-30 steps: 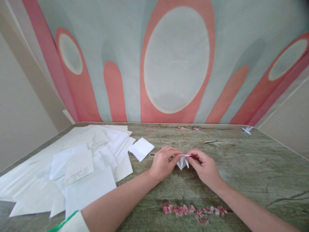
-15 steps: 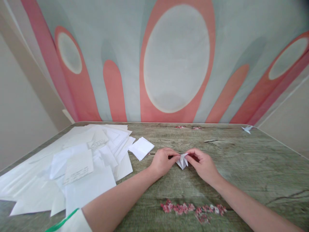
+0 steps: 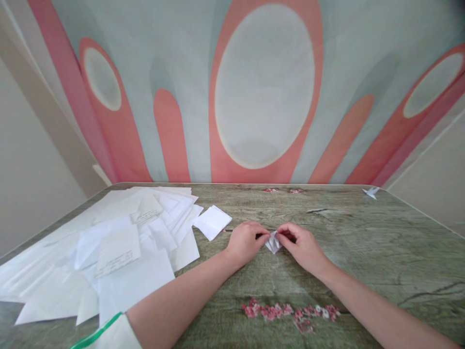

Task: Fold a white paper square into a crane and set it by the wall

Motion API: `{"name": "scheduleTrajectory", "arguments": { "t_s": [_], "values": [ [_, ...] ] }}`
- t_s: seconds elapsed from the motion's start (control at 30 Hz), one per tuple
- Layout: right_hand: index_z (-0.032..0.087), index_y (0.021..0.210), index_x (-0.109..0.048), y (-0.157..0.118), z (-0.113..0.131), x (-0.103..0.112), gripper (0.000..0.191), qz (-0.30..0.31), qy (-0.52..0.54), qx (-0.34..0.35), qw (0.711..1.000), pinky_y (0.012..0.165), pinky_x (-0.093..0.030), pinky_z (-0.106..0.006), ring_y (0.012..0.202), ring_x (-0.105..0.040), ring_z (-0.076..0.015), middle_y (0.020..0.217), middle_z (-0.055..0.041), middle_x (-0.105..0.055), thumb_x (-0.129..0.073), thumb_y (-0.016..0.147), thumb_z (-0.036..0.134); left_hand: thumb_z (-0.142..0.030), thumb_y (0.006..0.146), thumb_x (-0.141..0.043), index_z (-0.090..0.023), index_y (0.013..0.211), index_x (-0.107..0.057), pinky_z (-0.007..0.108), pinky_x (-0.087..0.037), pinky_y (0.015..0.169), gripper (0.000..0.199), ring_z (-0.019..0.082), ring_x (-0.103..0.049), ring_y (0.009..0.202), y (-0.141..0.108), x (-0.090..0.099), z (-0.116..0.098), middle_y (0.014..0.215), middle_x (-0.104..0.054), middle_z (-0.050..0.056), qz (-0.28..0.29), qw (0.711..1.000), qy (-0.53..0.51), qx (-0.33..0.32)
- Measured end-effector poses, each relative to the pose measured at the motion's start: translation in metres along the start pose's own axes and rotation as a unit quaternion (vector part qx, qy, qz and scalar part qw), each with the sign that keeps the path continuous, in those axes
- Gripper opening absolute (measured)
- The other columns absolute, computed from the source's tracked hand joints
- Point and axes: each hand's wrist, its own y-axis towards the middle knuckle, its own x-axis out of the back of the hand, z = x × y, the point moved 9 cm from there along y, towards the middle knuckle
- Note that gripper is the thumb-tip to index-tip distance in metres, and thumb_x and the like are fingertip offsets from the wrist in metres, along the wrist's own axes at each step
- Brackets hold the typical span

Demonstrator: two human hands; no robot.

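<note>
A small folded piece of white paper (image 3: pixel 273 244) is held between my two hands over the middle of the table. My left hand (image 3: pixel 248 242) pinches its left edge with thumb and fingertips. On the opposite side, my right hand (image 3: pixel 298 244) grips the paper's upper right part, thumb against index finger. Its lower point faces toward me. The fingertips cover part of the folds. Left of my left hand lies a small stack of white square paper (image 3: pixel 212 222).
Loose white sheets (image 3: pixel 136 286) are heaped over the table's left side, some with printed lines. A folded paper crane (image 3: pixel 371 193) sits at the far right corner. Pink flower patterns (image 3: pixel 271 310) mark the wood-grain table (image 3: pixel 385 252). A patterned backdrop (image 3: pixel 196 121) rises behind.
My right hand has shifted slightly left, closer to my left hand. The paper's flaps, which stood apart, now look pressed closer together.
</note>
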Motion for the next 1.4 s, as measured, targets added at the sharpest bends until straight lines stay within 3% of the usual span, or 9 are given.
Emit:
{"name": "scheduleTrajectory", "arguments": {
  "t_s": [0.5,0.87,1.4],
  "values": [
    [0.019,0.087,-0.060,0.000,0.008,-0.003,0.012,0.019,-0.054,0.041,0.998,0.067,-0.048,-0.029,0.071,-0.059,-0.0152,0.082,-0.0027,-0.062,-0.053,0.079,0.022,-0.022,0.079,-0.057,-0.022,0.080,-0.069,0.026,-0.044,0.077,0.012,0.016,-0.058,0.082,0.001,-0.002,-0.003,0.083,-0.066,0.001,0.004,0.998,0.065,0.005],
    [0.019,0.085,-0.061,0.002,0.004,-0.002,0.011,0.044,-0.040,0.019,0.998,0.067,-0.049,-0.029,0.071,-0.060,-0.0157,0.082,-0.0025,-0.062,-0.054,0.078,0.024,-0.023,0.080,-0.056,-0.020,0.080,-0.064,0.027,-0.043,0.073,0.008,0.018,-0.056,0.083,0.002,-0.002,-0.010,0.083,-0.063,0.002,0.011,0.992,0.125,-0.007],
    [0.020,0.087,-0.064,0.000,0.011,-0.001,0.017,0.049,-0.056,0.056,0.996,0.071,-0.048,-0.031,0.076,-0.058,-0.0173,0.086,-0.0037,-0.063,-0.051,0.076,0.015,-0.024,0.083,-0.055,-0.022,0.087,-0.067,0.026,-0.044,0.075,0.013,0.017,-0.058,0.083,-0.001,-0.003,-0.015,0.085,-0.065,0.001,0.014,0.990,0.132,-0.044]
  ]
}}
